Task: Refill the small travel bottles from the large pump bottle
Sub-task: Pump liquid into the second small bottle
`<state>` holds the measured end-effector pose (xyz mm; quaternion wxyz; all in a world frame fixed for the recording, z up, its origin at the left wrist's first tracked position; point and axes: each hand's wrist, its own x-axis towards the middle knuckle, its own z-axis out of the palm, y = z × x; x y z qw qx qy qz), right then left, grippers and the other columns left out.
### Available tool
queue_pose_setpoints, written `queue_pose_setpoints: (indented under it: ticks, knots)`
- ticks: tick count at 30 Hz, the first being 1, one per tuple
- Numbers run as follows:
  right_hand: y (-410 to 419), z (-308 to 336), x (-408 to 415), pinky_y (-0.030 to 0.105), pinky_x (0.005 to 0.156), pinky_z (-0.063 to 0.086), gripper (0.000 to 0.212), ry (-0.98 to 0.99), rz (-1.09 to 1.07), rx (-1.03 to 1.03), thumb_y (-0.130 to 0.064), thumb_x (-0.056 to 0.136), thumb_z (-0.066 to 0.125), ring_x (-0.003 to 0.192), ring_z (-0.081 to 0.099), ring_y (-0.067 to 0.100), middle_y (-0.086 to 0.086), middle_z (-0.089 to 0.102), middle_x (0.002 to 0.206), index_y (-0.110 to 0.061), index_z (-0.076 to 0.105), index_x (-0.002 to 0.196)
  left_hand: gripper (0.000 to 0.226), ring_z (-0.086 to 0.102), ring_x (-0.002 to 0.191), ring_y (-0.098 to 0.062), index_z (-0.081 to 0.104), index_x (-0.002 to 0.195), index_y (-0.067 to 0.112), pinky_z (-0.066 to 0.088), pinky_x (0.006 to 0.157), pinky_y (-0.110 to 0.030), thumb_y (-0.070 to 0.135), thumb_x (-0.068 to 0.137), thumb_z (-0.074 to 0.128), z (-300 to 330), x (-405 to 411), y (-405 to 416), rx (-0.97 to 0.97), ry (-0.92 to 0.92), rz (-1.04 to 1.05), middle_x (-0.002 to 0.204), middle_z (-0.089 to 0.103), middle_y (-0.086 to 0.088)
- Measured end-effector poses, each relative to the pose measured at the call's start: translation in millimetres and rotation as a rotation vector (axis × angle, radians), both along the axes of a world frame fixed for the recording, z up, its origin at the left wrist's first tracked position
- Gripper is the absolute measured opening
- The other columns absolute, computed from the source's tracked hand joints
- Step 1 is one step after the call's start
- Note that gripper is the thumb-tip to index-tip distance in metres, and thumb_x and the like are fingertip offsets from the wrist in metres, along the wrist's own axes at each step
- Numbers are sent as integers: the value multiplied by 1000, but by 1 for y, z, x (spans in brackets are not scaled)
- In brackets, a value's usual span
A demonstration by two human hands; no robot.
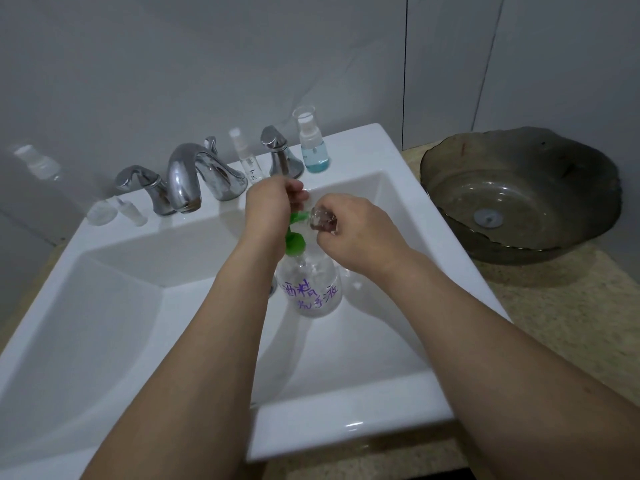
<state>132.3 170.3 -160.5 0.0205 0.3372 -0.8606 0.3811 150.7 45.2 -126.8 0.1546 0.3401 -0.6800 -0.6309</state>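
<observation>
A large clear pump bottle [313, 289] with purple writing and a green pump head [296, 237] stands in the white sink [346, 414]. My left hand [273, 206] rests closed on top of the green pump. My right hand [356, 230] holds a small clear travel bottle [322, 220], tilted with its mouth at the green nozzle. On the sink's back ledge stand a small spray bottle with blue liquid [313, 143] and a slim clear spray bottle [246, 157]. A loose cap [101, 212] and a small pump insert [131, 213] lie at the ledge's left.
A chrome faucet [188, 174] with two handles [145, 185] [278, 152] lines the back ledge. A dark glass basin [523, 192] sits on the speckled counter [554, 306] to the right. Grey wall tiles rise behind.
</observation>
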Motion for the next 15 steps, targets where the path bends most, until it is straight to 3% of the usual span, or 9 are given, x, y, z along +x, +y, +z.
queue_pose_setpoints:
  ticks: [2,6,10,13,15]
  knots:
    - [0,0,-1,27,70,39,21,-5,-1,11,-15,78,60,81,47,12,-11,51,88,-19,62,99,25,60,74,-24,64,71,13,41,63,-30,15,87,46,-2,2,0,-52,-85,-60,75,69,-4]
    - [0,0,-1,34,74,48,21,-42,6,77,-17,78,59,86,55,21,-1,61,93,-14,62,99,22,59,64,-28,60,70,11,39,45,-21,9,87,45,-2,5,1,-152,-272,-122,83,65,-18]
    - [0,-1,0,37,74,51,19,-92,14,134,-16,78,58,84,57,24,1,63,90,-16,62,97,28,48,54,-25,58,64,12,37,51,-25,6,88,45,0,10,5,-233,-346,-178,59,60,-10]
    - [0,0,0,35,73,50,17,-108,15,141,-16,78,59,84,57,24,-2,62,88,-17,61,95,27,44,46,-20,57,67,11,33,48,-25,8,90,44,7,13,10,-229,-397,-202,36,53,0]
    - [0,0,1,36,73,50,17,-110,14,138,-17,78,59,85,58,24,-1,63,89,-17,62,95,22,43,44,-19,59,76,9,32,46,-24,9,91,43,11,14,11,-239,-412,-217,44,57,-3]
